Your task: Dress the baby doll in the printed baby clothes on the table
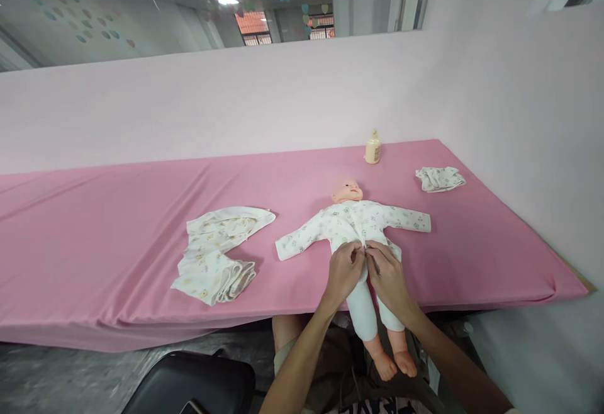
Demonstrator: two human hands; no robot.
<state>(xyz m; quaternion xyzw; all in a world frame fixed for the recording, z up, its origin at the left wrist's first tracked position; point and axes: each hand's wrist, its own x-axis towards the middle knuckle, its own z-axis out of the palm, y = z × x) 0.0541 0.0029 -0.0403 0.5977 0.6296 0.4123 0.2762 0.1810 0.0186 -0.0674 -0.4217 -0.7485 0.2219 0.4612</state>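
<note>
A baby doll (348, 191) lies on its back on the pink-covered table, its feet hanging past the front edge. It wears a white patterned baby top (352, 218) with the sleeves spread wide, and plain white trousers (362, 313). At the lower front of the top, my left hand (346, 269) pinches the fabric near the middle seam. My right hand (385, 274) is closed on the same spot from the other side, the fingertips of both hands almost touching. Whatever fastening lies between the fingers is too small to make out.
Left of the doll lies a loosely folded, patterned baby garment (219, 253). A pump bottle (372, 148) stands by the wall, and a small folded cloth (440, 179) rests at the right. The pink tablecloth (94, 244) hangs over the front edge, near a black chair (193, 382).
</note>
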